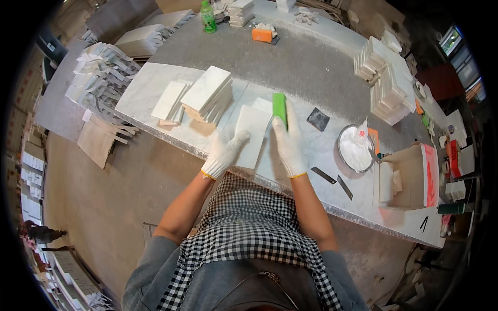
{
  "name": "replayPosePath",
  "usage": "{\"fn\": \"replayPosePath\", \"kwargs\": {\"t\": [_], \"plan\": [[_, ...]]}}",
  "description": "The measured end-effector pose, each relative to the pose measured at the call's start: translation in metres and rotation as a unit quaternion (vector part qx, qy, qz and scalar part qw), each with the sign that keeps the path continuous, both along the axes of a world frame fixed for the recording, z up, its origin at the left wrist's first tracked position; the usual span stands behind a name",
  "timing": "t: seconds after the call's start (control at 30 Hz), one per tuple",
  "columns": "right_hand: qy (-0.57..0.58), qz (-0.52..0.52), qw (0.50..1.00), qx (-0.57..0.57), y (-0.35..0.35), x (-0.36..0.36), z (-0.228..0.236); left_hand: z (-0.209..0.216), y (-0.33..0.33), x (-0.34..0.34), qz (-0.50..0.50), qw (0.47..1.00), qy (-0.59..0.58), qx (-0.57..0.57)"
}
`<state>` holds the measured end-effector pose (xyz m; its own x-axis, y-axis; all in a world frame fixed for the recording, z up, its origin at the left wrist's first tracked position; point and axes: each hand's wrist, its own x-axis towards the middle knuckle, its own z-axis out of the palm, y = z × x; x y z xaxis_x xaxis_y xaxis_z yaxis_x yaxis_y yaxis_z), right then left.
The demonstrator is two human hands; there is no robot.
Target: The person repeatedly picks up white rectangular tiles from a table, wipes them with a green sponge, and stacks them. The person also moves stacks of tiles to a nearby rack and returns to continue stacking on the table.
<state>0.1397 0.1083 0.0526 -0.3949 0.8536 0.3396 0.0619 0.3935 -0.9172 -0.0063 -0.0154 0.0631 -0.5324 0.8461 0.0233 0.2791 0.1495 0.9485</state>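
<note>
My left hand [224,153], in a white knitted glove, is closed on the left edge of a white marble-like tile [253,133], thumb on its top face. My right hand [290,146], gloved the same way, grips a green rectangular block [279,105] beside the tile's right edge. The block stands on its long side; its underside is hidden. Part of another white tile [263,104] shows behind the held one. To the left of my hands sit a stack of white tiles [208,92] and a lower tile stack [169,101].
Right of my hands lie a dark square pad [318,119], a metal bowl of white powder or paste [355,156] with a white bottle [361,131], two dark blades [323,175] and an open cardboard box [410,176]. More tile stacks [391,93] stand far right. A green bottle [208,17] and orange block [262,34] are farther back.
</note>
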Motion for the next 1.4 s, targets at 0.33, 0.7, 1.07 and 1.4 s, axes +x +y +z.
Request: {"fn": "replayPosePath", "kwargs": {"t": [0.33,0.7,1.07,1.4], "plan": [[-0.071,0.068,0.995,-0.01,-0.092,0.018,-0.004,0.01,0.023,-0.014,0.084,0.987,-0.136,0.037],[-0.094,0.004,0.995,0.037,-0.048,0.005,-0.024,-0.018,0.015,0.015,0.036,0.996,-0.083,0.024],[-0.085,-0.06,0.994,0.04,0.016,-0.004,-0.014,-0.017,0.002,0.038,-0.019,0.989,-0.146,-0.008],[-0.359,-0.138,0.899,0.208,-0.008,0.048,-0.017,-0.029,-0.011,0.019,0.058,0.937,-0.338,0.069]]}}
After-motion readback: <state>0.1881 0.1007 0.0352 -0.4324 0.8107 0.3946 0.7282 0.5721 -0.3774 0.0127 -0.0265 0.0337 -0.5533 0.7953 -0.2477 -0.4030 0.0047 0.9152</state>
